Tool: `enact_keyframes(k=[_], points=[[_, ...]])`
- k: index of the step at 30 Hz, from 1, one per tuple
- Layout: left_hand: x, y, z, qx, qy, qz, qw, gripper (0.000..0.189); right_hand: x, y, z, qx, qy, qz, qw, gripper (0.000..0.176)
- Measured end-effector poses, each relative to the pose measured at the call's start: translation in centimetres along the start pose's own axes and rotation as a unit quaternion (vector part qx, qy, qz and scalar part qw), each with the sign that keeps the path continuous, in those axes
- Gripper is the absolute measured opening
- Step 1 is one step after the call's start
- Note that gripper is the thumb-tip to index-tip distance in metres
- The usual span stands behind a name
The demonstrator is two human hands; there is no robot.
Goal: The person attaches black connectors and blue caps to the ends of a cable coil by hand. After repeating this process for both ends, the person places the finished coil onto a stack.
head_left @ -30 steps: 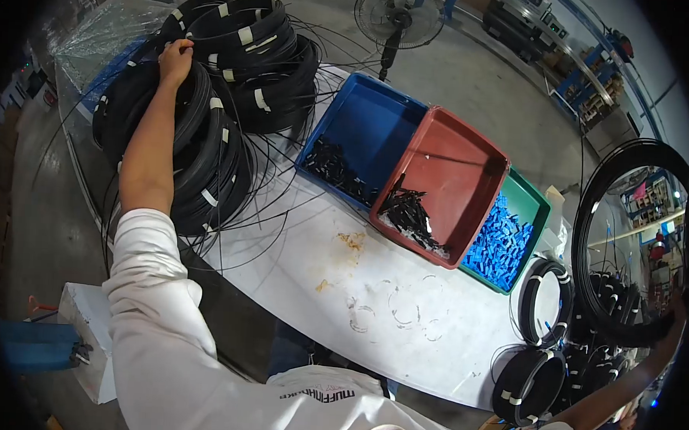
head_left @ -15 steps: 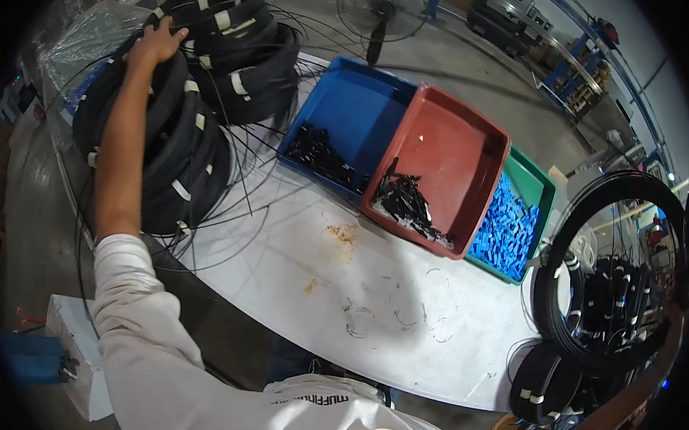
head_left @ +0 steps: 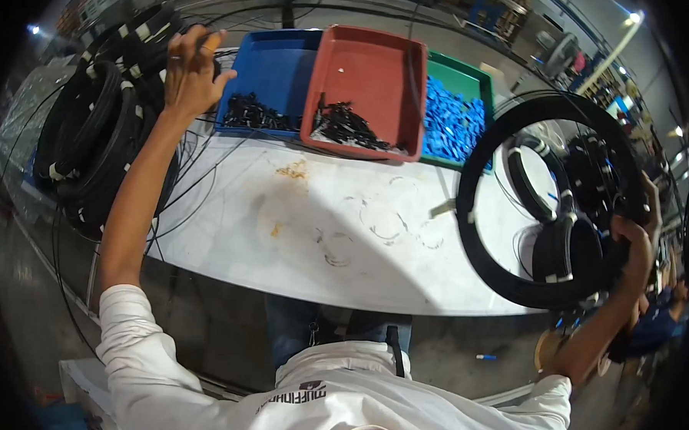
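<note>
My right hand point(head_left: 636, 235) grips the outer side of a large black coil of cable point(head_left: 483, 252), which hangs tilted over the table's right end. A pale tag sticks out from the coil's left side. Over on the left, my left hand point(head_left: 191, 74) is raised with thumb and fingers apart and nothing in it. It is near stacked black coils point(head_left: 94, 142) bound with pale tape. Loose cable ends from that pile curl out across the table.
Along the far edge stand a blue tray point(head_left: 270, 58) and a red tray point(head_left: 370, 66), both with small black pieces, then a green tray point(head_left: 473, 78) of blue pieces. More black coils point(head_left: 562, 251) stand at the right end of the white table point(head_left: 297, 251).
My left hand has come off the coil pile and moved right. The coil in my right hand has come inward over the table. The camera view has turned.
</note>
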State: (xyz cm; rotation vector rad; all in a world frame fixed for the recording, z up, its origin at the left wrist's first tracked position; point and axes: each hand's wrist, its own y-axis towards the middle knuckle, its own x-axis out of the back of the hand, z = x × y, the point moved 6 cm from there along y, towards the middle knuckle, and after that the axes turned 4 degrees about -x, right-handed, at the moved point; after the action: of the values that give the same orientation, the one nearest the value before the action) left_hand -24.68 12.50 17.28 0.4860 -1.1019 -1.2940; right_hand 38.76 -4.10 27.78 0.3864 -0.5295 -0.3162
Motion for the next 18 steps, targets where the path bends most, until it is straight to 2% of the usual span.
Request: enact_keyframes(k=[2, 4, 5, 6, 9, 11, 16, 18], points=[[-0.3, 0.7, 1.1, 0.013, -0.038, -0.133, 0.990, 0.076, -1.0, -2.2, -1.4, -0.014, 0.048, -0.019, 0.999, 0.080], [-1.3, 1.3, 4.6, 0.207, -0.099, -0.100, 0.968, 0.060, -3.5, -4.7, -3.0, -0.035, 0.106, -0.047, 0.993, 0.080], [-2.5, 1.2, 6.3, 0.229, -0.233, -0.127, 0.936, 0.046, -4.9, -5.8, -4.1, -0.062, 0.124, -0.038, 0.990, 0.080], [-1.2, 2.1, 5.7, 0.257, -0.178, -0.038, 0.949, 0.040, -6.3, -6.9, -5.4, -0.090, 0.193, -0.041, 0.976, 0.081], [-1.6, 1.9, 6.2, 0.283, -0.201, 0.020, 0.938, 0.041, -10.4, -10.5, -9.6, -0.151, 0.229, -0.053, 0.960, 0.085], [-2.6, 0.9, 7.3, 0.322, -0.394, -0.013, 0.861, 0.043, -13.5, -13.0, -11.4, -0.212, 0.260, -0.058, 0.940, 0.083], [-0.7, -0.2, 5.2, 0.323, -0.403, 0.040, 0.855, 0.043, -20.0, -17.4, -16.0, -0.312, 0.362, -0.071, 0.876, 0.077], [-0.2, -0.5, 4.7, 0.335, -0.428, 0.048, 0.838, 0.044, -22.0, -18.8, -17.4, -0.354, 0.388, -0.095, 0.846, 0.076]])
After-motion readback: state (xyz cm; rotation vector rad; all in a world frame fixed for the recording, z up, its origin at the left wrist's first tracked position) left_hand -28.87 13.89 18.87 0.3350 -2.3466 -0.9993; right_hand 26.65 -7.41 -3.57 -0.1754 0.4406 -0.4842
